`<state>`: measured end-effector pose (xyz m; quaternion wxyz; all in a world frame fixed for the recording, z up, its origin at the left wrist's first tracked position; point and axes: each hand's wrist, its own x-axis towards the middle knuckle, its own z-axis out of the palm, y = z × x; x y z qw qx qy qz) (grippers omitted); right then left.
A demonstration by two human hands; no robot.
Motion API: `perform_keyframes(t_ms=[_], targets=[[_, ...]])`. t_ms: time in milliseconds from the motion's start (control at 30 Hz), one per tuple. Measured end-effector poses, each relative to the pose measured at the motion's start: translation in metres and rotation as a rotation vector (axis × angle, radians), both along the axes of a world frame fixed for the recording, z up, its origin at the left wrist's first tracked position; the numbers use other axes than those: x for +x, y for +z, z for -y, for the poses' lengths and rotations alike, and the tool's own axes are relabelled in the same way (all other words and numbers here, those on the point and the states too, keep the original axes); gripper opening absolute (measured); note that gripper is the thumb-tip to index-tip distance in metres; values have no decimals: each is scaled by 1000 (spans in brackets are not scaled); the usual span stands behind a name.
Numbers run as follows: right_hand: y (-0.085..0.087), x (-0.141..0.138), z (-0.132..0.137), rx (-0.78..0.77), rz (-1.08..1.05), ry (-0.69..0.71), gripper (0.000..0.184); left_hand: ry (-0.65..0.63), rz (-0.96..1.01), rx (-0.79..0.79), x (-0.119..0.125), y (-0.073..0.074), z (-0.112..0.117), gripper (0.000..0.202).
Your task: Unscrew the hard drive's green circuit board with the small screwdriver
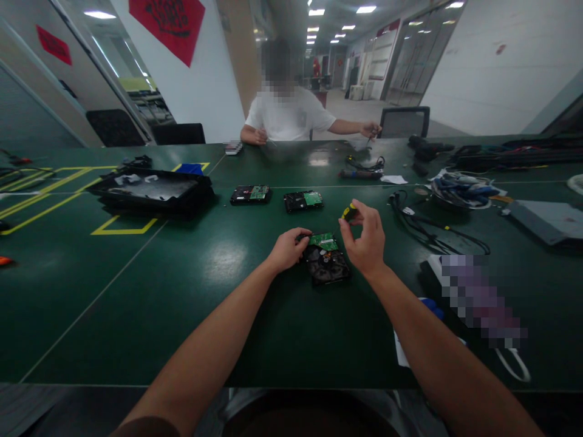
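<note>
A hard drive lies on the green table in front of me, its green circuit board facing up at the far end. My left hand grips the drive's far left corner between thumb and fingers. Just above the drive's right side, my right hand pinches a screwdriver by its short yellow-and-black handle; its shaft cannot be made out. Beyond my hands lie two more hard drives, one with a green board in the middle and another to its left.
Black trays are stacked at the left. To the right are black cables, a bowl of blue items, a grey metal box and a blurred-out object. Across the table sits a person in a white shirt.
</note>
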<state>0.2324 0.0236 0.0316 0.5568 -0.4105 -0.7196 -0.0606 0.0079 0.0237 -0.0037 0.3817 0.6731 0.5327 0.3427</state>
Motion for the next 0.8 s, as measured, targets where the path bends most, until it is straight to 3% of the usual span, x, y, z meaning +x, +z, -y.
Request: perform_keyframes(t_ms=[800], targets=[[-2, -2, 0, 0, -17, -15, 60, 0, 19, 3, 0, 1, 0, 33]])
